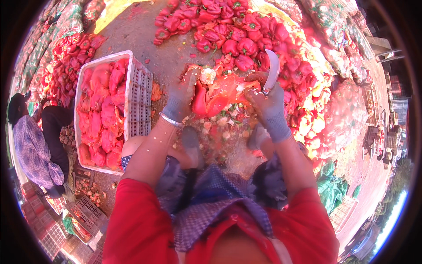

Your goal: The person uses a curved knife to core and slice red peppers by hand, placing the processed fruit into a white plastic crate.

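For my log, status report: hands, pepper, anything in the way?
Left hand gripping opened red pepper. Right hand holding curved knife. Scraps below, not blocking hands.

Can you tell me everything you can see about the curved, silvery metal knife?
The curved, silvery metal knife has a shiny, sickle-shaped blade that narrows to a tip. The person's right hand, in a dirty grey-blue glove, grips it, hiding the handle. In the picture, the blade rises from the hand, its tip bending left. It's just right of the torn-open red pepper; I can't tell whether they touch.
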A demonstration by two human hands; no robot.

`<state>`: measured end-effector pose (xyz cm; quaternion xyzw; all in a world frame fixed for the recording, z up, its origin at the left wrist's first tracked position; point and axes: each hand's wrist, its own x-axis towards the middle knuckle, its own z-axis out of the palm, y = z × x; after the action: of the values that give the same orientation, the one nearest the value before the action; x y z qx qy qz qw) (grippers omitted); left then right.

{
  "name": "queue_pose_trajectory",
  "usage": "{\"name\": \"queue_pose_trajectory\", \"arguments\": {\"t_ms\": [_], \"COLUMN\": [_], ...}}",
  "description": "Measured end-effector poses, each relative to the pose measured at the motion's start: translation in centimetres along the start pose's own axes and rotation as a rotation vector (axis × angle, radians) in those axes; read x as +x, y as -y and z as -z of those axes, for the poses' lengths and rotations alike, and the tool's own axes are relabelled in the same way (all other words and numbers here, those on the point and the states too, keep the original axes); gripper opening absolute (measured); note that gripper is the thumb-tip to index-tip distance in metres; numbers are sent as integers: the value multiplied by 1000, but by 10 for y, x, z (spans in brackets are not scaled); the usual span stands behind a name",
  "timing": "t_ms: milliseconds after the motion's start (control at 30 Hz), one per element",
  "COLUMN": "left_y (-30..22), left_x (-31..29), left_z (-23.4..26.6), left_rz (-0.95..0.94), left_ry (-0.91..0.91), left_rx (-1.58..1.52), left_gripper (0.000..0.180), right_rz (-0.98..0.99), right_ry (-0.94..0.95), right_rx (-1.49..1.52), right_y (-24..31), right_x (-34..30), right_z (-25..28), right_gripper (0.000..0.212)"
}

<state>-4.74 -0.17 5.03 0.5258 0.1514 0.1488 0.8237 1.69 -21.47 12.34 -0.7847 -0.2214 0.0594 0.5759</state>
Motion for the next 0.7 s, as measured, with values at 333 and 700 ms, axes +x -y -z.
{"name": "queue_pose_trajectory", "arguments": {"t_ms": [333, 700], "left_y": [-11, 4], "left_x": [4, 39], "left_z": [-9, 33], "left_rz": [-61, -283], "left_ry": [20, -460], "left_rx": [264, -110], "left_gripper": [16, 18], "right_rz": [71, 110], "right_ry": [-25, -171], "right_rx": [-27, 275], "right_y": [1, 6], "right_x": [-3, 5], "right_z": [-11, -40], "right_gripper": [32, 32]}}
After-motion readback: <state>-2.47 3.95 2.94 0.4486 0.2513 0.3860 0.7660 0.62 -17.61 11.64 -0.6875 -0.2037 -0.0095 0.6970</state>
